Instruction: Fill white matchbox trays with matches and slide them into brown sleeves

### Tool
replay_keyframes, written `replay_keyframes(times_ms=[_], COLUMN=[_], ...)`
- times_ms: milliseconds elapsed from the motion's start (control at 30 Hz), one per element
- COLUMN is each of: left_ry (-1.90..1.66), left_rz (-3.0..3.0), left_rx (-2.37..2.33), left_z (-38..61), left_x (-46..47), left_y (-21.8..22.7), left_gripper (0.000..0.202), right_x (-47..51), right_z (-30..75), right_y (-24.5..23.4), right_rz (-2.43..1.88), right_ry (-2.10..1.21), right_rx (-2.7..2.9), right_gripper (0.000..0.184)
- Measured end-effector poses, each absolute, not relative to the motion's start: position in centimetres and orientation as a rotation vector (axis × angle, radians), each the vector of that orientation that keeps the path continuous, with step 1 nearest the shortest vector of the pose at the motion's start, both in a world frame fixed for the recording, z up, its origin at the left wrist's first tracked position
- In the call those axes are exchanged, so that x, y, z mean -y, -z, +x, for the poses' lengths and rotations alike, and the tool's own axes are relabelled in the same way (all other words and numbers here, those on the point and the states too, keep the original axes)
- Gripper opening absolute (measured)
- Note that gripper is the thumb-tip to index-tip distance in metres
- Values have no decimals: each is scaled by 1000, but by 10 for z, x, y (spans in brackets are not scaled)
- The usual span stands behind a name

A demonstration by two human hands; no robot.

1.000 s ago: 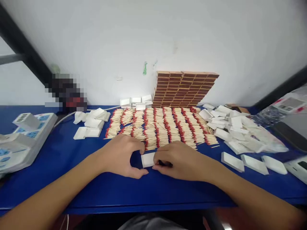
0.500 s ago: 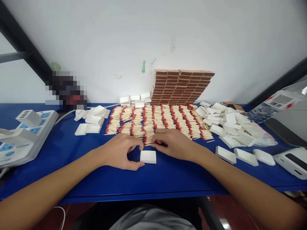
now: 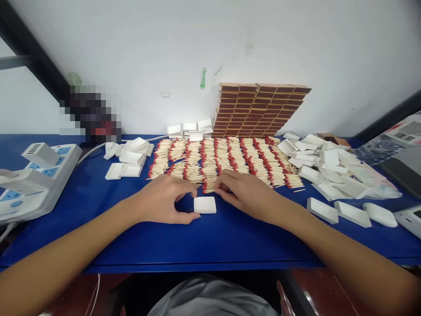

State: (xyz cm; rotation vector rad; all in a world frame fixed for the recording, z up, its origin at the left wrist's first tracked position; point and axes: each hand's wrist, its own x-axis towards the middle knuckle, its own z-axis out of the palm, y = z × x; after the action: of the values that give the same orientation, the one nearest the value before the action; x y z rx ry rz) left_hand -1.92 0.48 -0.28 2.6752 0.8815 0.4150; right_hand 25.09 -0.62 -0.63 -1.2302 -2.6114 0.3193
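Tray [image 3: 205,205] lies flat on the blue table [image 3: 204,241] between the hands, its far edge just short of the matches [image 3: 210,169]. A wide strip of table runs from its near edge to the table's front edge, and a small gap of blue parts its right end from the right hand [image 3: 241,191]. On the far side, rows of matches take up the room, with a stack [image 3: 259,112] of boxes behind them by the wall [image 3: 164,44]. Two trays [image 3: 322,210] at the right sit close by the right forearm, leaving little room there; a pile [image 3: 324,166] lies beyond.

Left hand [image 3: 161,199]: thumb and forefinger spread in a C about the tray's left end, forefinger near the far corner, thumb at the near one. Whether either touches cannot be made out. The right hand is palm down, fingers curled, tips close together at the near ends of the matches; I cannot tell if they grip any.

Both forearms are cut off by the frame. The right hand hides some matches, and the tray's inside is hard to read. The power strip [image 3: 61,173] is cut off at the left, and a patch [image 3: 94,114] above it is pixelated.
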Motion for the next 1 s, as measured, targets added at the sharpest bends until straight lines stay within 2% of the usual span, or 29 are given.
replay_keyframes(times_ms=[267, 1000], left_ry=[-439, -474], left_rz=[2738, 2790], left_rx=[-916, -866], left_z=[-19, -20], left_x=[-6, -2], left_y=[4, 3], left_gripper=[29, 28], right_x=[20, 26], right_z=[243, 240], right_y=[0, 1], right_rz=[-1100, -1028], right_ry=[-623, -434], right_rx=[2503, 2570], right_gripper=[6, 11])
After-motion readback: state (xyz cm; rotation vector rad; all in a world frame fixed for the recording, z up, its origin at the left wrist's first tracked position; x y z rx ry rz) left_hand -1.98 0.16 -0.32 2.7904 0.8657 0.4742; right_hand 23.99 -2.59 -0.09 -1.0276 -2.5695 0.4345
